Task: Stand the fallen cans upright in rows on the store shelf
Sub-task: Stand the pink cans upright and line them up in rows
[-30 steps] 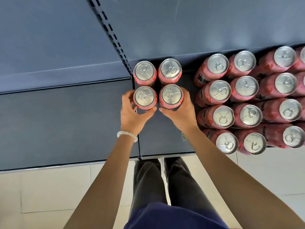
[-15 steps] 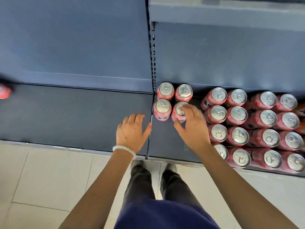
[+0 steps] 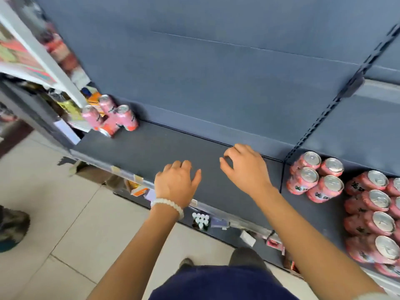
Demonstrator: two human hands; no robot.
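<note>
Both hands are empty right now, hovering over the dark shelf (image 3: 164, 148): left hand (image 3: 176, 184) near its front edge with loosely curled fingers holding nothing, right hand (image 3: 245, 167) further in, fingers relaxed and also gripping nothing. A messy clump of pink cans (image 3: 110, 116) sits at the shelf's far left end, at least one tipped over. A tidy block of four upright cans (image 3: 316, 175) stands just past the shelf's right end.

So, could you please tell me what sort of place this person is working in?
Most likely a shop aisle: a dark grey metal shelf with price-label strips along its front edge, pink aluminium drink cans stood upright in rows, and more goods on the neighbouring white shelving.
</note>
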